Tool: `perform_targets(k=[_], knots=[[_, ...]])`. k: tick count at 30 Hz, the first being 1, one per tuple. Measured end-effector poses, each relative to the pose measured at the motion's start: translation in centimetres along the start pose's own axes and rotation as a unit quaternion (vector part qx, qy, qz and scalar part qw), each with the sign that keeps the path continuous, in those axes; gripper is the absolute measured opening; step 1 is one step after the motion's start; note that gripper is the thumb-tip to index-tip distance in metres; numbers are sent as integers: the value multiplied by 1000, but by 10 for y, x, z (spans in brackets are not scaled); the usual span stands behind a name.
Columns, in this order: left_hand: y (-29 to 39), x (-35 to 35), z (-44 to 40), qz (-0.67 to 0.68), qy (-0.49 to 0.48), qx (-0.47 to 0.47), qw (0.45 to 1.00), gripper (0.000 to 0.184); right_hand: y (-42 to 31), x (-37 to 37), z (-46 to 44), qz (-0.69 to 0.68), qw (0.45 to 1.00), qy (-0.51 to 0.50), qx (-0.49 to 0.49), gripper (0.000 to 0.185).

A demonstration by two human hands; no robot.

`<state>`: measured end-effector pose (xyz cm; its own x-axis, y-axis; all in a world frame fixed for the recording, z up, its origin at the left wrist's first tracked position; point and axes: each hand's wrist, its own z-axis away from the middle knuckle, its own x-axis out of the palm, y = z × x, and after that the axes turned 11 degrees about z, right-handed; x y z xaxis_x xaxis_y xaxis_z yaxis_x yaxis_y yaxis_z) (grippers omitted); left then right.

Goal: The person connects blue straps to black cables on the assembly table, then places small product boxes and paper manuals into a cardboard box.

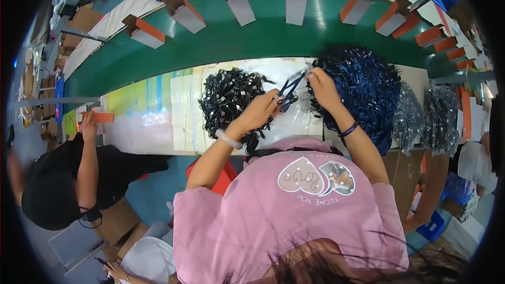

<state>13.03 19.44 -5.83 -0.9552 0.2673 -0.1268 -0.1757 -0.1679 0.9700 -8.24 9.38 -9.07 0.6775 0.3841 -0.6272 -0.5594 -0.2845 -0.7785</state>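
Both my hands are raised over the bench, between two piles. In the fingers of my left hand (261,109) is a looped dark blue cord (291,88), possibly a thin strap or cable. My right hand (323,88) is closed in a pinch near the cord's upper end, beside the blue pile; the fingertips are small and partly hidden. Left of my hands lies a heap of black corded pieces with small white parts (230,97). To the right is a larger heap of shiny dark blue corded pieces (363,94).
Beyond the bench (184,108) runs a green conveyor belt (194,44) carrying several open orange-and-white boxes (297,8). Clear plastic bags of dark pieces (441,115) stand at the right. A person in black (63,184) works at the left, handling an orange box (103,117).
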Motion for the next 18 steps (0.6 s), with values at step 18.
perform_targets(k=[18], knots=[[51,18,-13,-419,13,187,888,14,-82,-53,57,184,924,-282,-183,14]])
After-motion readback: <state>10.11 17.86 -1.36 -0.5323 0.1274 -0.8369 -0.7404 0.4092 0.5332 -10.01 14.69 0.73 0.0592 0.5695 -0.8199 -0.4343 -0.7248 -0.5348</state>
